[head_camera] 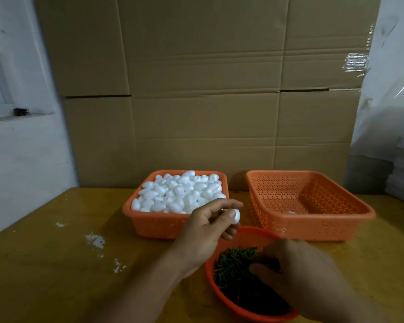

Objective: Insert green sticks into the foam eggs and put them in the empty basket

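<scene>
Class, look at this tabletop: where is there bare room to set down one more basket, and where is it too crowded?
Free: the table left of the egg basket, apart from white crumbs; also the near right corner, below the nearly empty basket. Crowded: the middle front, where both hands work at the stick bowl and the baskets stand close.

White foam egg (236,216) pinched above round basket of green sticks (236,273); square basket (313,226) near-empty
</scene>
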Demonstrator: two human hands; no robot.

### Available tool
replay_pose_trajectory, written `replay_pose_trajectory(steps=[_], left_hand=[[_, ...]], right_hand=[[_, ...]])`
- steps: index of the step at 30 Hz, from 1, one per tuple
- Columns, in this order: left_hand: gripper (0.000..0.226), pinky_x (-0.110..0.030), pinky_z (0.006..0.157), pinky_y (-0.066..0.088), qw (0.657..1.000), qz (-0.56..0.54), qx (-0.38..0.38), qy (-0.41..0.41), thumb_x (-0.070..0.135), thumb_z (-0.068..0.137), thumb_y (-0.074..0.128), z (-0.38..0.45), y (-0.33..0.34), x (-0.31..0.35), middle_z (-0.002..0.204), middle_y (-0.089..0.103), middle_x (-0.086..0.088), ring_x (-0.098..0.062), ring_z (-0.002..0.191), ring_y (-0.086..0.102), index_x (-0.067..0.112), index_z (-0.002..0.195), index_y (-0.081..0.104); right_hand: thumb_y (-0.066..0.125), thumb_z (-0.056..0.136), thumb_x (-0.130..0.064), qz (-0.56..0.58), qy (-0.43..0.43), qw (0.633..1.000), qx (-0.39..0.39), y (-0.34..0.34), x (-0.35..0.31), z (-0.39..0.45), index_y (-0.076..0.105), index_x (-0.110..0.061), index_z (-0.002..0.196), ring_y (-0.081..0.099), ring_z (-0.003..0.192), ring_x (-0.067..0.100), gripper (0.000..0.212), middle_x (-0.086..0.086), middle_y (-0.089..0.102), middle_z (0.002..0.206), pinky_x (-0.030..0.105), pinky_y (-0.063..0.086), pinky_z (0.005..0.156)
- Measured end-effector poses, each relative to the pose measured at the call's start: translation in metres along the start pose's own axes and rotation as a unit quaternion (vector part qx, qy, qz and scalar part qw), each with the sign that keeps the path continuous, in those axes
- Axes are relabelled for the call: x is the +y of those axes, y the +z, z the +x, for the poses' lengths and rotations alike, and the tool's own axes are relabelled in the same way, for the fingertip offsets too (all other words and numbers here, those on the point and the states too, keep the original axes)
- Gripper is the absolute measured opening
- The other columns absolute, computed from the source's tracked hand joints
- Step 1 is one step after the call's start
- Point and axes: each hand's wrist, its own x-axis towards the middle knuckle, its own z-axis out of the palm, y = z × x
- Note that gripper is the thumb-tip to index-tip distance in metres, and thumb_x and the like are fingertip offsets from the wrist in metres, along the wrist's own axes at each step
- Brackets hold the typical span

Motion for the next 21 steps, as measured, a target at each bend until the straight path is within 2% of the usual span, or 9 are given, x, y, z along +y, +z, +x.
replay_pose_trajectory(steps=[2, 5, 10, 12, 16, 19, 21], left_hand=[[0.030, -0.026, 0.081, 0.054, 0.999, -0.022, -0.026, -0.004, 0.012, 0.096, 0.065, 0.0005, -0.0021, -0.0015, 0.092, 0.069, 0.000, -0.014, 0.086, 0.065, 0.032, 0.117, 0.072], [0.037, -0.027, 0.081, 0.054, 0.999, -0.002, -0.042, 0.008, 0.007, 0.093, 0.068, 0.0027, -0.0043, -0.0019, 0.092, 0.068, 0.003, -0.012, 0.085, 0.063, 0.035, 0.118, 0.071], [0.021, -0.019, 0.072, 0.049, 0.998, 0.043, -0.045, 0.020, 0.024, 0.095, 0.070, 0.0016, -0.0039, 0.0005, 0.085, 0.065, 0.013, -0.001, 0.078, 0.057, 0.033, 0.114, 0.072], [0.017, -0.018, 0.074, 0.049, 0.997, 0.064, -0.041, 0.031, 0.031, 0.094, 0.070, 0.0015, -0.0034, 0.0010, 0.086, 0.066, 0.017, 0.002, 0.081, 0.060, 0.030, 0.110, 0.073], [0.018, -0.031, 0.085, 0.055, 0.995, 0.068, -0.051, 0.049, 0.034, 0.093, 0.069, 0.0021, -0.0039, 0.0009, 0.100, 0.070, 0.007, -0.013, 0.095, 0.066, 0.025, 0.108, 0.074], [0.020, -0.030, 0.081, 0.058, 0.997, 0.017, -0.055, 0.052, 0.031, 0.093, 0.070, 0.0013, -0.0011, 0.0016, 0.103, 0.073, -0.008, -0.031, 0.099, 0.069, 0.024, 0.111, 0.074], [0.025, -0.027, 0.076, 0.056, 0.997, 0.005, -0.042, 0.060, 0.031, 0.091, 0.071, 0.0014, 0.0005, 0.0012, 0.099, 0.073, -0.011, -0.030, 0.091, 0.070, 0.021, 0.114, 0.073]], right_hand=[[0.054, 0.083, -0.072, -0.018, 0.002, 0.999, -0.027, 0.0017, -0.0013, -0.0006, 0.064, -0.037, 0.100, 0.066, 0.084, 0.004, 0.041, -0.013, 0.067, 0.090, 0.029, 0.058, 0.078], [0.056, 0.085, -0.066, -0.033, -0.007, 0.998, -0.046, 0.0047, -0.0036, -0.0008, 0.063, -0.035, 0.102, 0.064, 0.089, 0.006, 0.036, -0.013, 0.066, 0.095, 0.031, 0.057, 0.080], [0.060, 0.089, -0.050, -0.037, -0.003, 0.998, -0.040, 0.0076, -0.0065, 0.0001, 0.065, -0.036, 0.106, 0.064, 0.091, 0.009, 0.023, -0.014, 0.065, 0.098, 0.031, 0.057, 0.079], [0.060, 0.090, -0.049, -0.036, -0.004, 0.999, -0.035, 0.0082, -0.0069, 0.0004, 0.066, -0.038, 0.108, 0.065, 0.092, 0.009, 0.022, -0.014, 0.066, 0.098, 0.030, 0.056, 0.079], [0.054, 0.092, -0.048, -0.025, -0.007, 0.999, -0.023, 0.0084, -0.0056, 0.0004, 0.066, -0.040, 0.107, 0.064, 0.089, 0.007, 0.020, -0.014, 0.066, 0.095, 0.032, 0.057, 0.079], [0.057, 0.091, -0.047, 0.004, -0.004, 1.000, -0.011, 0.0060, -0.0054, -0.0004, 0.068, -0.039, 0.106, 0.064, 0.089, 0.007, 0.020, -0.014, 0.066, 0.099, 0.033, 0.057, 0.080], [0.061, 0.090, -0.046, 0.025, -0.002, 1.000, -0.008, 0.0049, -0.0052, -0.0003, 0.071, -0.038, 0.102, 0.064, 0.086, 0.007, 0.018, -0.014, 0.067, 0.098, 0.033, 0.057, 0.078]])
